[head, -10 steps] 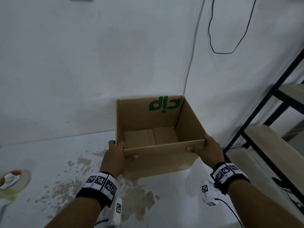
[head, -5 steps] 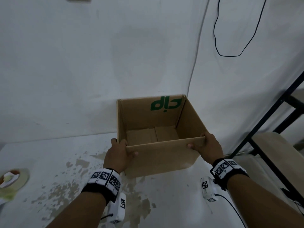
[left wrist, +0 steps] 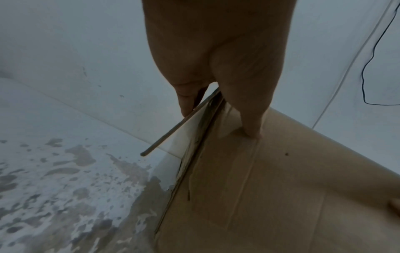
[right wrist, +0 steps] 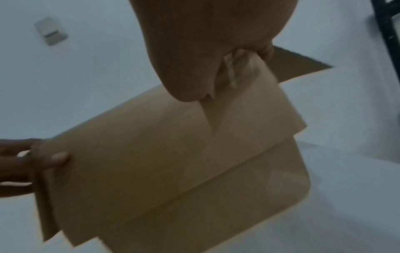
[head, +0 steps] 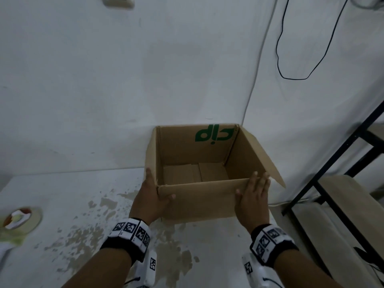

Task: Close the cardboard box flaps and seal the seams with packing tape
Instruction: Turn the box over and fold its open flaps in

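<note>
An open cardboard box point(head: 199, 202) with a green logo on its inner far side stands on the white table against the wall. My left hand point(head: 152, 197) pinches its near left corner, with the thumb on the front panel and the fingers along the left side. In the left wrist view the thumb of that hand point(left wrist: 216, 51) presses the box point(left wrist: 281, 188). My right hand point(head: 252, 194) lies flat on the right end of the near flap, fingers straight. The right flap point(head: 261, 161) splays outward. A tape roll point(head: 20, 220) lies far left. The right wrist view shows my right hand point(right wrist: 205, 42) against the box point(right wrist: 173, 154).
The table point(head: 83, 235) is white with brown stains. A black-framed shelf with wooden boards point(head: 342, 204) stands close on the right. A black cable point(head: 291, 75) hangs on the wall and a wall switch point(head: 118, 1) sits above.
My right hand has let go of the near right corner and now lies flat with straight fingers. The right flap has swung outward. My left hand keeps its hold.
</note>
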